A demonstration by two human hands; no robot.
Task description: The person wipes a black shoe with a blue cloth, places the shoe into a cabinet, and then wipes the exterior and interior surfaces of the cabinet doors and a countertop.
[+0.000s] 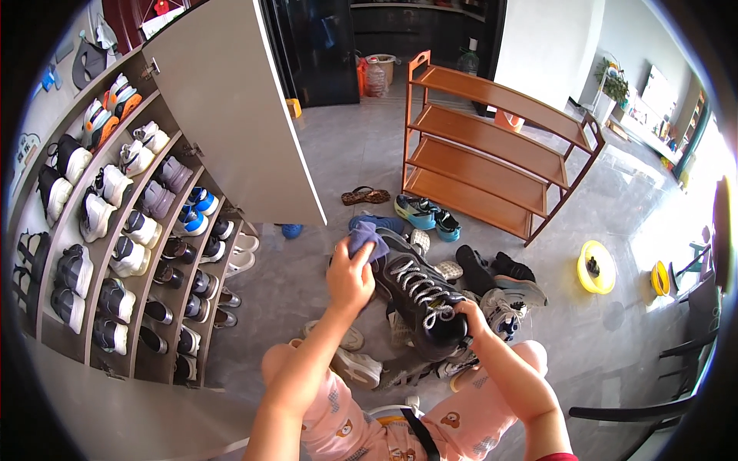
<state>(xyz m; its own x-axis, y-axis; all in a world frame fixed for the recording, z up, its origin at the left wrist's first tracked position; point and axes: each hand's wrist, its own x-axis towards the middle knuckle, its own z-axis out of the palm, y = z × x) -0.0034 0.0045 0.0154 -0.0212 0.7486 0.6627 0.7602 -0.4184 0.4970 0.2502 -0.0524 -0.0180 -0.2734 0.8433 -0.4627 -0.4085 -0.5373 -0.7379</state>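
A black lace-up shoe with grey-and-white rope laces is held up in front of me, its toe pointing away. My right hand grips it near the heel and ankle collar. In my left hand is a bunched blue-purple cloth, which meets the shoe's toe end on the left side. Beneath and around the shoe lies a loose pile of footwear, including a white sneaker at the right and a pale shoe near my knees. The held shoe hides part of the pile.
On the left, an open cabinet holds rows of shoes, its door swung outward. A brown shoe rack stands ahead with bare shelves. A leopard-patterned flip-flop and a yellow basin are on the grey floor. Chair legs intrude at right.
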